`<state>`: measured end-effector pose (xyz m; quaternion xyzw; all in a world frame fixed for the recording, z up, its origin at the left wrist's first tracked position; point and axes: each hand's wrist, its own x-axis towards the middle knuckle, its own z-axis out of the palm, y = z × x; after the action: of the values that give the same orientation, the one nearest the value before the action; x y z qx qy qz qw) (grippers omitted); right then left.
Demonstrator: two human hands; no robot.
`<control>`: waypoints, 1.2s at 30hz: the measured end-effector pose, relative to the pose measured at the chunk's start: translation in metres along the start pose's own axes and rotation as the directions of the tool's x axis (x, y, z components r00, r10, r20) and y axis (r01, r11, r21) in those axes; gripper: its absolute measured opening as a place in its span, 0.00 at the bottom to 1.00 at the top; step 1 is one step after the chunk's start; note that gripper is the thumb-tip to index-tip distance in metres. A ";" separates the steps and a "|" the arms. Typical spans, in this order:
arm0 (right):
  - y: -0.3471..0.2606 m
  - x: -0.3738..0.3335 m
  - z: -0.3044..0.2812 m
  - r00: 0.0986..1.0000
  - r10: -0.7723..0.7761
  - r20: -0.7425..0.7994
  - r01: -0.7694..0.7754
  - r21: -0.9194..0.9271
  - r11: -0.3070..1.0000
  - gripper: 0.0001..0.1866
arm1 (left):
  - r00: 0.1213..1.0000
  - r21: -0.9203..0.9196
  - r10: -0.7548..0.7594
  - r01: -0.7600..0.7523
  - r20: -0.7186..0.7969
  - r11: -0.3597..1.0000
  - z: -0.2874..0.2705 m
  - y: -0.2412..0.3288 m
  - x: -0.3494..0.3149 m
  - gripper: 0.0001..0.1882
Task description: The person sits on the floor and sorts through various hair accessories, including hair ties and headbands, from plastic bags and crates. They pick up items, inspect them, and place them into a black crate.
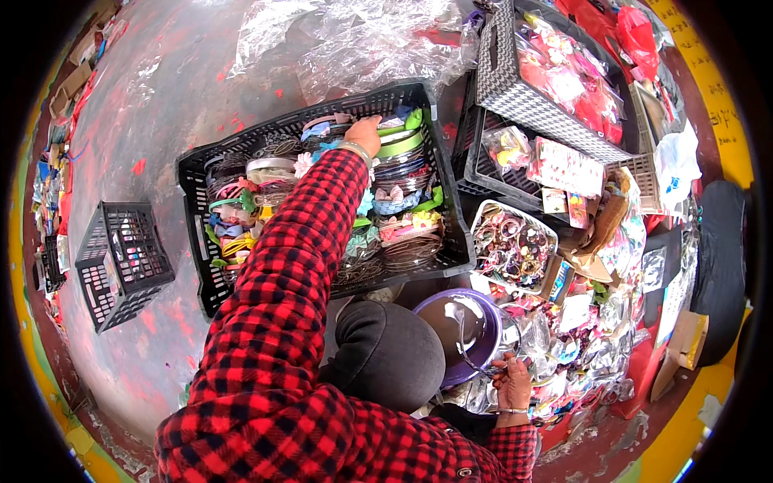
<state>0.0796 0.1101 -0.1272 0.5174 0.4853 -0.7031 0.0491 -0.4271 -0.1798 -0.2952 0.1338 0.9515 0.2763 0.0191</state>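
A black plastic crate (193, 233) holds bundles of headbands (400, 165) in many colours, some with bows and flowers. My left hand (364, 135) reaches into its far part, fingers bent down among the headbands. What those fingers grip is hidden. At the lower right, my right hand (513, 383) is closed on a thin dark headband (461, 334), whose curve extends over a purple basin (493, 315). The basin stands just past my knee.
A small black crate (125, 262) stands at left. Clear plastic wrap (362, 40) covers floor at the back. At right are a patterned basket (527, 101) of packets, a white tray (515, 208) of hair ties and heaped packaged goods (564, 346).
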 end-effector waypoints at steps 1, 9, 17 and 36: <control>0.000 0.000 0.001 1.000 -0.008 0.003 0.008 -0.001 1.000 0.17 | 0.994 0.005 -0.069 0.069 0.081 0.998 -0.004 0.005 0.002 0.19; -0.123 -0.004 0.060 0.862 -0.497 0.099 0.463 -0.552 0.693 0.15 | 0.926 0.111 -0.032 -0.011 0.375 0.994 -0.047 0.045 -0.008 0.47; -0.237 0.068 0.265 0.156 -0.653 0.741 0.898 -0.382 -0.219 0.20 | 0.978 0.143 0.008 -0.038 0.207 0.989 -0.036 0.052 -0.032 0.50; -0.161 0.183 0.447 0.336 -0.239 0.911 0.623 -0.405 -0.669 0.35 | 0.952 0.127 -0.042 0.004 0.302 0.992 -0.032 0.052 -0.039 0.41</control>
<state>-0.4007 -0.0537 -0.1703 -0.2022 0.9772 -0.0167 0.0627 -0.3807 -0.1645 -0.2421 0.1646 0.9541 0.1923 0.1601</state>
